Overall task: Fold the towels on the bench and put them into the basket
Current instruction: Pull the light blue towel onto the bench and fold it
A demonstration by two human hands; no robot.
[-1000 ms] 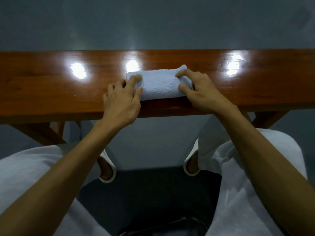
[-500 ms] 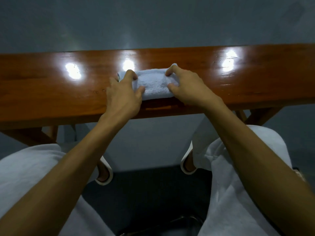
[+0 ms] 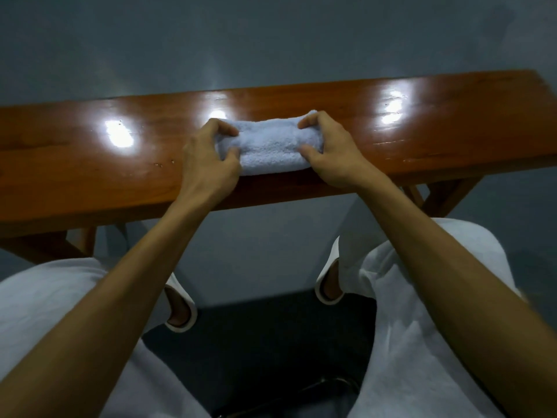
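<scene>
Evidently both hands, left hand (image 3: 208, 155) and right hand (image 3: 327, 152), pinched the folded towel's (image 3: 269, 146) ends mid-frame on the bench (image 3: 90, 164), probably readying a lift.

The towel (image 3: 271, 146) is lying on the tabletop (image 3: 90, 164) near its front edge, the left hand (image 3: 208, 158) gripping its left end, the right hand (image 3: 331, 152) its right.

towel (image 3: 271, 147) ends: under left hand (image 3: 208, 159), right hand (image 3: 334, 153) | bench (image 3: 90, 176): cut by left edge (legs (image 3: 438, 199) mostly hidden)
</scene>
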